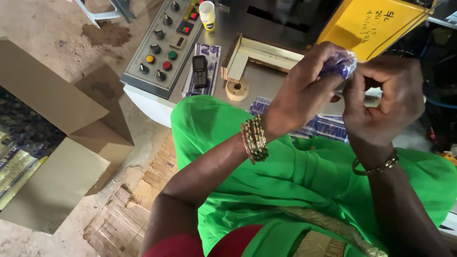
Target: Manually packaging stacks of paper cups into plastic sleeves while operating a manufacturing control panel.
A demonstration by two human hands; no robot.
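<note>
My left hand (pixel 304 90) and my right hand (pixel 385 100) meet in front of me, above my green-clad lap. Both pinch a small crinkled purple and clear plastic packet (pixel 339 64) held between the fingertips. Bangles ring my left wrist, and one thin bangle sits on my right wrist. Most of the packet is hidden inside my fingers.
A grey machine table (pixel 266 81) lies ahead with a control panel of knobs and buttons (pixel 164 45), a black phone (pixel 200 70), printed blue-and-white wrappers (pixel 328 126), a wooden frame (pixel 252 54), a paper cup (pixel 207 15) and a yellow bin (pixel 371 24). Open cardboard boxes (pixel 62 143) stand at left on the floor.
</note>
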